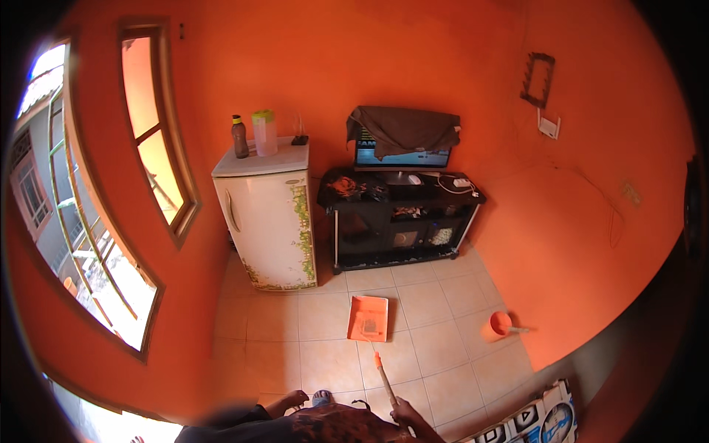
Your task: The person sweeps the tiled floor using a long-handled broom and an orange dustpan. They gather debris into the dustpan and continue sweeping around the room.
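Note:
My right hand [405, 412] is closed round the pole of a paint roller [385, 380], which slants forward and away from my body. Its orange lower end reaches down to a paint tray [386, 317] on the tiled floor. Orange paint coats the tray, and the roller head sits in it, hard to make out against the paint. My left hand [295, 399] hangs low beside my body, above a sandalled foot [323, 397]. Its fingers look curled in, and I see nothing in them.
An orange paint bucket [500, 325] with a brush handle across its rim stands at right. Ahead are a white fridge [269, 229] and a black TV stand [369, 232] bearing a cloth-draped television [405, 159]. Windows [159, 125] line the left wall; a printed box [535, 421] lies near right.

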Available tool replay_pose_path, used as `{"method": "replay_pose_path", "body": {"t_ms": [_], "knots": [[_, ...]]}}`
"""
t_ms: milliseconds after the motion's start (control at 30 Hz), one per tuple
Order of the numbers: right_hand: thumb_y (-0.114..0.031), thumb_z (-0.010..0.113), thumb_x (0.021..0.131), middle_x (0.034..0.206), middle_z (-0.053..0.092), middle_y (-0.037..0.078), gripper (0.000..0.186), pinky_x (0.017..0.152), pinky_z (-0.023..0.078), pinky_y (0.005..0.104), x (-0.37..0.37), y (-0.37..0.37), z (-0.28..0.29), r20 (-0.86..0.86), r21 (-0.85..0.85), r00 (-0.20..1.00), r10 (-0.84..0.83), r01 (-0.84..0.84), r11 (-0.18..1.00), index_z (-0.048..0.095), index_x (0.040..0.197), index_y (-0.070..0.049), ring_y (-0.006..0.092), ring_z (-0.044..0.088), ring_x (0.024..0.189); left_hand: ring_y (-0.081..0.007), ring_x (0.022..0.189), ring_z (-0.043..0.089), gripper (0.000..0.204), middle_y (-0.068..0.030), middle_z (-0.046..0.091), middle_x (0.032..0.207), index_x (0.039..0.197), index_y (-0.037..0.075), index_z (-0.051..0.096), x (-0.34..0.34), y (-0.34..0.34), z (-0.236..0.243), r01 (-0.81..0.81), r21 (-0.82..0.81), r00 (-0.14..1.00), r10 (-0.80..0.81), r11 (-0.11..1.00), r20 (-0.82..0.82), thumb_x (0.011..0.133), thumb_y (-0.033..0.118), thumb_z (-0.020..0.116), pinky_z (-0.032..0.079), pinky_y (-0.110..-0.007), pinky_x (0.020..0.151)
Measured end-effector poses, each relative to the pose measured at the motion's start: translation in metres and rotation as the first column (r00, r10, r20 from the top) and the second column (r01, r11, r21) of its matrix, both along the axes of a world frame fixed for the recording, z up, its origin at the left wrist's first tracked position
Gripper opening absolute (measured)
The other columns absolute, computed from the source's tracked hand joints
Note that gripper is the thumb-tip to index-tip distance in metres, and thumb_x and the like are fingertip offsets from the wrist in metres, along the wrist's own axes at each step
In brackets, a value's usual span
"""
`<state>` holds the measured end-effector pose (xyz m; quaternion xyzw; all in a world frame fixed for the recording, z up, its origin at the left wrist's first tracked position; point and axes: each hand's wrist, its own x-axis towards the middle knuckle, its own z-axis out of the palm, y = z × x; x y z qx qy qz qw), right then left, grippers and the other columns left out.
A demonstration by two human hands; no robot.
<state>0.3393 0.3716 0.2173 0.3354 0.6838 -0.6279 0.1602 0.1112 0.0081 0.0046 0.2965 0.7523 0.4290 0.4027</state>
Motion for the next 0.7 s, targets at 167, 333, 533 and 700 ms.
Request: {"method": "replay_pose_path", "body": {"t_ms": [167, 333, 533, 700], "knots": [[-0.032, 0.052, 0.091, 0.063, 0.056, 0.007, 0.039, 0.046, 0.043, 0.0293, 0.044, 0.001, -0.020, -0.034, 0.248, 0.999, 0.038, -0.029, 0.968, 0.051, 0.111, 0.001, 0.0124, 0.055, 0.052, -0.0180, 0.062, 0.063, 0.028, -0.0090, 0.066, 0.082, 0.103, 0.014, 0.065, 0.018, 0.069, 0.023, -0.182, -0.214, 0.934, 0.237, 0.960, 0.267, 0.086, 0.034, 0.059, 0.055, -0.032, 0.056], [-0.031, 0.050, 0.092, 0.061, 0.051, 0.005, 0.039, 0.045, 0.040, 0.0293, 0.060, -0.012, 0.095, -0.144, 0.247, 0.988, -0.056, 0.091, 0.965, 0.049, 0.115, 0.001, 0.0115, 0.050, 0.050, -0.0182, 0.074, 0.061, 0.035, -0.0062, 0.062, 0.086, 0.112, 0.013, 0.058, 0.038, 0.166, 0.098, 0.119, -0.209, 0.922, -0.030, 0.971, 0.387, 0.088, 0.037, 0.051, 0.051, -0.032, 0.068], [-0.029, 0.047, 0.094, 0.059, 0.046, 0.003, 0.040, 0.043, 0.036, 0.0293, 0.077, -0.019, 0.184, -0.281, 0.212, 0.947, -0.155, 0.219, 0.952, 0.046, 0.120, 0.001, 0.0105, 0.044, 0.048, -0.0193, 0.080, 0.061, 0.038, -0.0069, 0.061, 0.090, 0.114, 0.011, 0.055, 0.092, 0.275, 0.209, 0.245, 0.186, 0.737, -0.308, 0.951, 0.602, 0.089, 0.038, 0.047, 0.049, -0.034, 0.075], [-0.028, 0.044, 0.096, 0.057, 0.041, 0.001, 0.041, 0.042, 0.032, 0.0293, 0.091, -0.026, 0.238, -0.399, 0.190, 0.886, -0.234, 0.330, 0.925, 0.044, 0.124, 0.001, 0.0096, 0.039, 0.047, -0.0201, 0.086, 0.060, 0.040, -0.0074, 0.061, 0.093, 0.116, 0.010, 0.052, 0.145, 0.332, 0.303, 0.041, 0.505, 0.498, -0.456, 0.862, 0.738, 0.089, 0.038, 0.044, 0.047, -0.035, 0.081]]}}
